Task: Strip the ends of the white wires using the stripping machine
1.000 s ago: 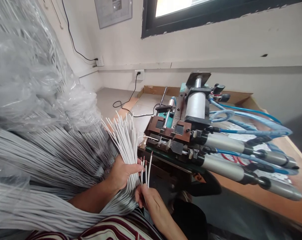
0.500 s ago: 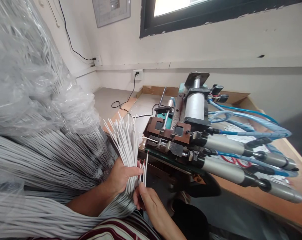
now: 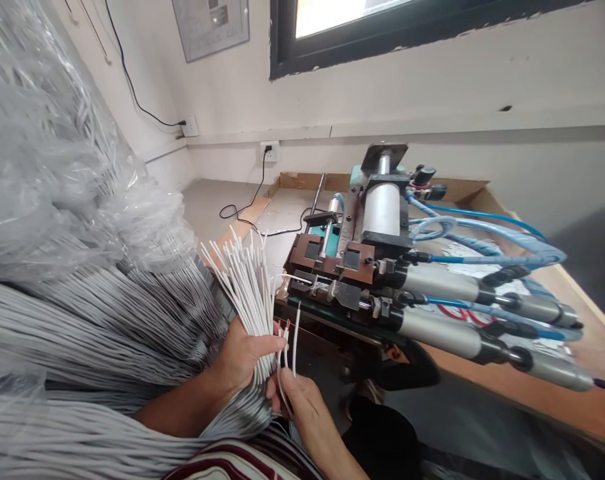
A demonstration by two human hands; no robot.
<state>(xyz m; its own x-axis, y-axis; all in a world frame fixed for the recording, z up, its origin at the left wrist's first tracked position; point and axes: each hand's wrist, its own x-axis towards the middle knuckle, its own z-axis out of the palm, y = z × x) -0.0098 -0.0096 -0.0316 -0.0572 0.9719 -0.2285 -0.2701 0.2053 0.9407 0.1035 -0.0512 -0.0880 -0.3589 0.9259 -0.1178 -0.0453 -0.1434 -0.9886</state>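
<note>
My left hand (image 3: 242, 360) is closed round a thick fan of thin white wires (image 3: 245, 280) whose ends point up and away. Just right of it, my right hand (image 3: 295, 393) pinches a few stripped wires (image 3: 288, 343) with reddish bare tips. Both hands are low in the middle, in front of a pneumatic wire-stripping machine (image 3: 362, 267). The wires run back to the left into a large grey-white bundle (image 3: 82, 347) lying across my lap.
Clear plastic wrap (image 3: 57, 167) covers the upper bundle at left. The machine has metal cylinders (image 3: 457, 337) and blue air hoses (image 3: 482, 230) reaching right, on a wooden bench (image 3: 572, 400). A black cable (image 3: 247, 210) leads to a wall socket (image 3: 269, 152).
The view has drifted slightly, so the machine sits a little further left. My right hand has risen a little, closer to the left hand, still holding the stripped wires.
</note>
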